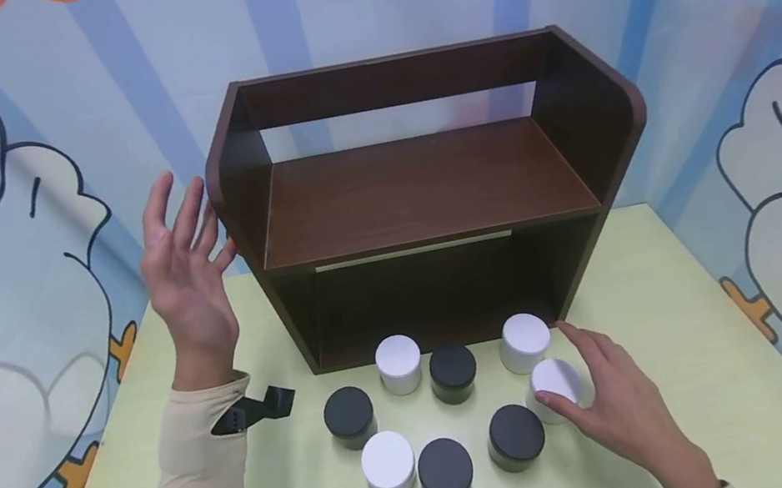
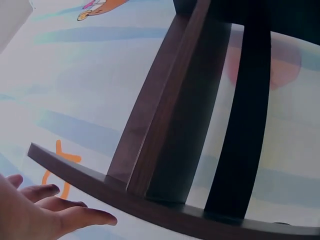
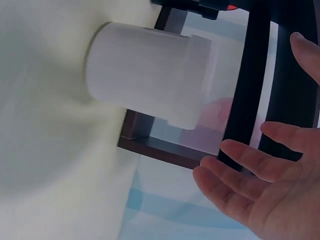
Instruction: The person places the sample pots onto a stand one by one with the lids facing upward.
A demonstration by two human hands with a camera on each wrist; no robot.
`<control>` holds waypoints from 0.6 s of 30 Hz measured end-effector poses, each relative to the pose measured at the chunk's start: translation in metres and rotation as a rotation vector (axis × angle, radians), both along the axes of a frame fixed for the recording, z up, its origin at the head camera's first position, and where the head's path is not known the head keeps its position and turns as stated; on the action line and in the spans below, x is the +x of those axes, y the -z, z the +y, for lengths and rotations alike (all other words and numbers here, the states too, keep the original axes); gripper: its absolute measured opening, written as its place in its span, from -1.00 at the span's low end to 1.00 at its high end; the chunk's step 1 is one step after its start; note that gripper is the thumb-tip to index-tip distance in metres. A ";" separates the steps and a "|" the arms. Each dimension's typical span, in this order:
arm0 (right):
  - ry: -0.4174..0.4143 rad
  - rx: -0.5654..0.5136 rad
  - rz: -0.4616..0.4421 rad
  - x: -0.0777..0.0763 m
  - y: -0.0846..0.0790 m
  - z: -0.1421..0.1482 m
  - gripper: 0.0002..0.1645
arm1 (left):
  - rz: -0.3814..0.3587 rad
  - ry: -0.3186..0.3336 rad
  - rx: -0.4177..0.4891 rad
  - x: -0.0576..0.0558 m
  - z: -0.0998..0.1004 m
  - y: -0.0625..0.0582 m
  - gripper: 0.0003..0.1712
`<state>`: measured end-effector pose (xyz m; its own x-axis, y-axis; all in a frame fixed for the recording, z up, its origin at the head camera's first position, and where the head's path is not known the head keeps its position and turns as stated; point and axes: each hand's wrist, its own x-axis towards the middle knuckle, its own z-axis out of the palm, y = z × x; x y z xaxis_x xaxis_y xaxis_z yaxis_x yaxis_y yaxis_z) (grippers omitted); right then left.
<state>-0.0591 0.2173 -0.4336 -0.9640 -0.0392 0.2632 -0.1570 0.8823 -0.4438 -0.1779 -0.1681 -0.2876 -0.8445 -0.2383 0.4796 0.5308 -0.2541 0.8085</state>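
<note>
A dark brown two-tier wooden shelf (image 1: 428, 188) stands on the table. My left hand (image 1: 190, 282) is raised beside its left side panel, palm up with fingers spread and nothing held. In the left wrist view the fingers (image 2: 82, 217) appear near the panel's edge; whether they touch it I cannot tell. My right hand (image 1: 623, 403) reaches around a white lidded jar (image 1: 556, 381), thumb on the near side and fingers beyond. A gap shows between the hand (image 3: 265, 185) and the white jar (image 3: 145, 75) in the right wrist view.
In front of the shelf stand more jars: white ones (image 1: 398, 361) (image 1: 526, 340) (image 1: 388, 464) and black ones (image 1: 350, 415) (image 1: 453, 371) (image 1: 445, 470) (image 1: 516, 434). The pale table (image 1: 680, 302) extends to both sides. Behind it hangs a printed blue curtain (image 1: 385, 0).
</note>
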 end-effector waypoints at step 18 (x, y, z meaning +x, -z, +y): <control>-0.056 -0.091 0.018 0.000 0.028 0.008 -0.01 | -0.057 -0.058 -0.242 -0.010 0.008 -0.015 -0.40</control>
<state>-0.0596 0.2250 -0.4614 -0.9560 -0.0674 0.2856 -0.2133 0.8279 -0.5187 -0.1881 -0.1604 -0.2722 -0.8603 -0.1714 0.4801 0.4903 -0.0203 0.8713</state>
